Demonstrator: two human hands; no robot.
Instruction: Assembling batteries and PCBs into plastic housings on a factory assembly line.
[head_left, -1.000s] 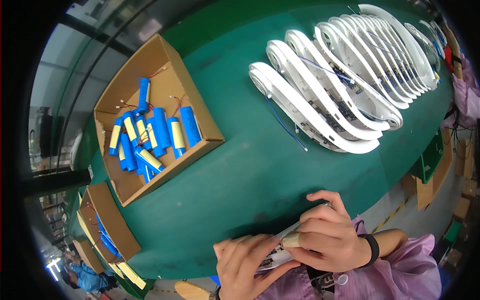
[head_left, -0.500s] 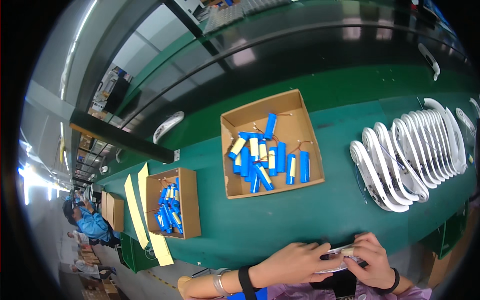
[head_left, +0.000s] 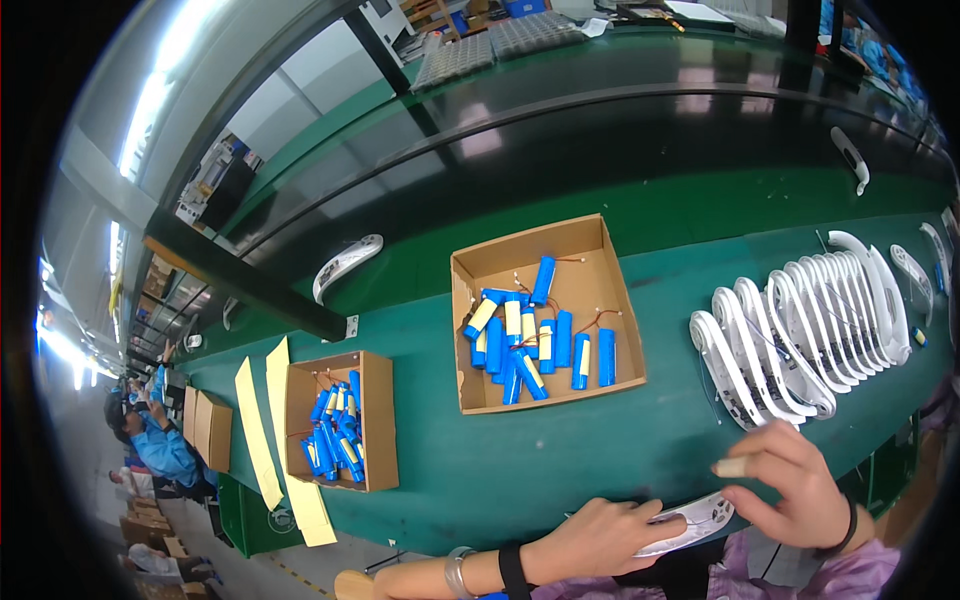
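A white curved plastic shell (head_left: 708,512) lies in my left hand (head_left: 608,532) near the front edge of the table, its inner side facing up. My left fingers are closed around its left part and hide it. My right hand (head_left: 792,488) is raised at the shell's right end, thumb and fingers apart. A beige wrap (head_left: 733,467) covers a fingertip of that hand. Nothing shows between its fingers, and the thumb tip is close to the shell's end; whether they touch I cannot tell.
An open cardboard box (head_left: 625,375) of blue battery packs stands mid-table; a smaller box (head_left: 380,425) of them is left, beside yellow card strips (head_left: 258,435). A row of white shells (head_left: 760,350) stands at the right. Another shell (head_left: 347,265) lies behind, near a dark post (head_left: 250,285).
My right hand has lifted off the shell and moved right, its fingers spreading. More of the shell shows now. My left hand still holds it. The whole view has shifted slightly.
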